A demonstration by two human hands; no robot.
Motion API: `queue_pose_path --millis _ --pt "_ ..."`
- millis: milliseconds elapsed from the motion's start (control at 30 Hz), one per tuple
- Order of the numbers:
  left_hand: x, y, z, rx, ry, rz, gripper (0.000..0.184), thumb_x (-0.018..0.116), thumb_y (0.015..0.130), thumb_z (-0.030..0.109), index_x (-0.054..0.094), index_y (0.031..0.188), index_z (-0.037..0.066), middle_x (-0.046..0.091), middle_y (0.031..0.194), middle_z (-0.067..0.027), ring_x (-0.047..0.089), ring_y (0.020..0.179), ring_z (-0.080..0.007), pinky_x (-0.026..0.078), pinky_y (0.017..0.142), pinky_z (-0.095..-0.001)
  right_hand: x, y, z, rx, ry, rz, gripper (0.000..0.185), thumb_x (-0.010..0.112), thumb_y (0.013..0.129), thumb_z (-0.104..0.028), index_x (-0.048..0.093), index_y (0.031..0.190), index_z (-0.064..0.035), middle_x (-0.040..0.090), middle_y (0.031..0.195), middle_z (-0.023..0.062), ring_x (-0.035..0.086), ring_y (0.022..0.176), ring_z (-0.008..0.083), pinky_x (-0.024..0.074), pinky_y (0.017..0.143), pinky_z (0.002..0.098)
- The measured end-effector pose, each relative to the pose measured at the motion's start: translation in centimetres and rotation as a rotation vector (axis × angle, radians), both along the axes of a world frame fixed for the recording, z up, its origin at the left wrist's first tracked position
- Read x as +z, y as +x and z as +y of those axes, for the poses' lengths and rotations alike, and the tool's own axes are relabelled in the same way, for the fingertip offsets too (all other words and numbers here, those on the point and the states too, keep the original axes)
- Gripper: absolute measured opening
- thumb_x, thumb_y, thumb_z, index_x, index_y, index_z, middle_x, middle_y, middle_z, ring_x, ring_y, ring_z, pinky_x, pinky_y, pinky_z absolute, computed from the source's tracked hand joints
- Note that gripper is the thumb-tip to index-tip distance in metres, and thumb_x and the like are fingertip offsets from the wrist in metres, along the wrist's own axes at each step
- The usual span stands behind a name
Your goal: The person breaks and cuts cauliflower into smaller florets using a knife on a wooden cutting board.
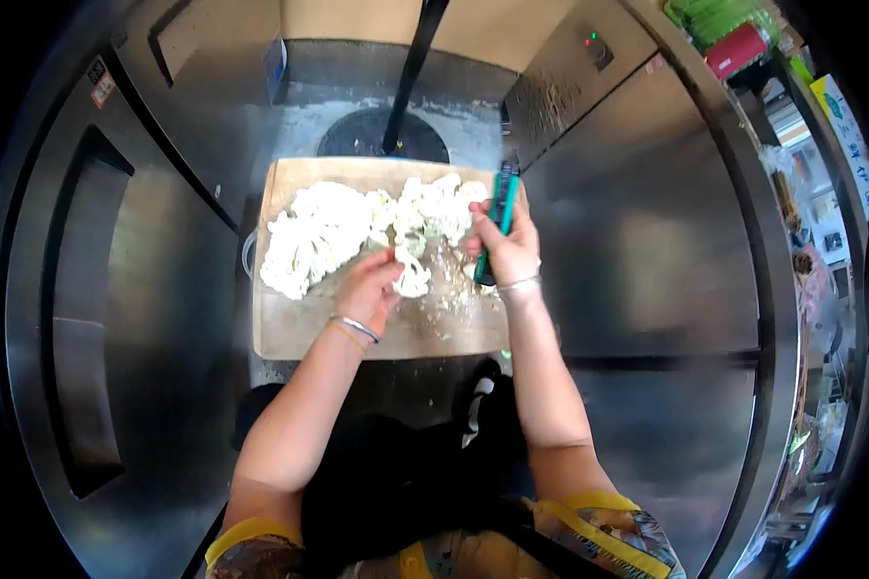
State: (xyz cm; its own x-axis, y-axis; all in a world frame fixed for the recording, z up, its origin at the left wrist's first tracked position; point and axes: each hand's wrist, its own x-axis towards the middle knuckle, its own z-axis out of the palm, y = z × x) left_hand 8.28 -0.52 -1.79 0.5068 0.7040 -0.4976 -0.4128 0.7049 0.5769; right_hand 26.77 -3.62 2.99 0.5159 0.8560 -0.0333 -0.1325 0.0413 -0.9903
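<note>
On a wooden cutting board [290, 338] lies a large heap of white cauliflower [314, 236], with more florets [439, 207] toward the back. My left hand [369, 288] pinches one cauliflower floret [412, 275] just above the middle of the board. In my right hand [512, 249] is a green-handled utility knife [503, 207], held upright near the board's right edge. The knife and the held floret are apart. Small cauliflower crumbs [444, 304] lie scattered between my hands.
Steel cabinets stand close on the left [164, 318] and right [647, 251]. Behind the board, a black pole [415, 77] rises from a round black base [343, 135]. Shelves with packets and a red cylinder [737, 50] line the far right.
</note>
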Motion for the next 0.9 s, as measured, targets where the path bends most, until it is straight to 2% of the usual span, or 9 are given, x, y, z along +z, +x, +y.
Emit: queue_pose_path --millis 100,133,267,333,400,467,667,767,900 --pt "-1.1 -0.6 0.1 -0.094 0.048 0.04 0.03 0.063 0.083 0.008 0.057 0.112 0.006 0.06 0.103 0.0003 0.056 0.096 -0.0118 0.044 0.083 -0.0284 0.2 -1.0 -4.9 0.058 -0.161 0.076 0.017 0.065 0.084 -0.01 0.053 0.095 -0.0034 0.063 0.079 0.0067 0.052 0.049 0.0091 0.0419 0.044 0.0229" --pt "-1.4 -0.5 0.1 -0.118 0.092 0.052 0.03 0.065 0.083 0.01 0.058 0.112 0.008 0.06 0.102 0.0008 0.056 0.097 -0.0111 0.043 0.083 -0.0281 -0.9 -1.3 -6.2 0.156 -0.248 0.12 0.017 0.061 0.087 -0.012 0.054 0.099 -0.0023 0.064 0.087 0.0113 0.052 0.05 0.0098 0.0419 0.047 0.0226" --pt "-0.6 -0.1 -1.1 -0.075 0.206 0.1 0.025 0.065 0.084 0.007 0.059 0.109 0.009 0.061 0.096 -0.0005 0.057 0.087 -0.0087 0.044 0.072 -0.022 -3.2 -3.6 -7.8 0.264 -0.394 0.106 0.025 0.065 0.086 -0.017 0.054 0.103 -0.002 0.058 0.075 0.004 0.053 0.051 0.0097 0.0429 0.047 0.0228" --pt "-2.0 0.0 -1.2 -0.085 0.241 0.114 0.024 0.065 0.084 0.007 0.059 0.107 0.007 0.061 0.095 -0.001 0.058 0.086 -0.0088 0.045 0.073 -0.0217 -4.4 -3.8 -7.5 0.282 -0.331 0.101 0.025 0.067 0.084 -0.014 0.052 0.098 -0.0001 0.055 0.067 0.0023 0.054 0.05 0.0102 0.0444 0.044 0.024" --pt "-2.8 0.2 -1.3 -0.096 0.281 0.121 0.023 0.066 0.084 0.006 0.059 0.106 0.005 0.062 0.094 -0.0016 0.058 0.086 -0.0088 0.046 0.073 -0.0214 -4.9 -3.6 -7.2 0.27 -0.376 0.188 0.029 0.068 0.082 -0.012 0.051 0.102 0.0003 0.055 0.068 0.0024 0.054 0.05 0.0101 0.0449 0.044 0.0237" --pt "-3.0 0.4 -1.4 -0.123 0.488 0.113 0.023 0.068 0.082 0.004 0.058 0.103 0.002 0.062 0.092 -0.0017 0.058 0.086 -0.0087 0.047 0.077 -0.0225 -4.8 -3.3 -7.0 0.247 -0.354 0.206 0.031 0.069 0.08 -0.008 0.05 0.102 0.0007 0.055 0.068 0.0021 0.054 0.05 0.0099 0.0453 0.044 0.0236" --pt "-2.0 0.5 -1.8 -0.137 0.651 0.33 0.024 0.069 0.08 0.001 0.059 0.102 0.003 0.063 0.092 -0.0022 0.059 0.084 -0.0087 0.048 0.075 -0.0218 -5.1 -3.0 -7.5 0.219 -0.266 0.07 0.034 0.067 0.08 -0.007 0.05 0.107 0.0013 0.057 0.076 0.0049 0.055 0.052 0.01 0.0456 0.045 0.024" --pt "-3.6 -0.1 -1.5 -0.108 0.573 0.261 0.024 0.07 0.08 0.004 0.06 0.102 0.003 0.064 0.09 -0.0019 0.06 0.082 -0.0089 0.049 0.074 -0.0229 -4.4 -2.7 -8.0 0.216 -0.269 0.125 0.038 0.068 0.079 -0.009 0.049 0.111 0.0011 0.057 0.073 0.004 0.055 0.051 0.0099 0.0455 0.045 0.0244" --pt "-2.1 0.1 -2.1 -0.146 0.461 0.351 0.025 0.07 0.081 0.007 0.059 0.104 0.003 0.064 0.088 -0.0016 0.061 0.081 -0.009 0.049 0.072 -0.0236 -4.6 -2.7 -8.5 0.274 -0.292 0.054 0.04 0.069 0.079 -0.01 0.049 0.112 0.0013 0.056 0.07 0.0037 0.054 0.05 0.0095 0.0452 0.044 0.0245"
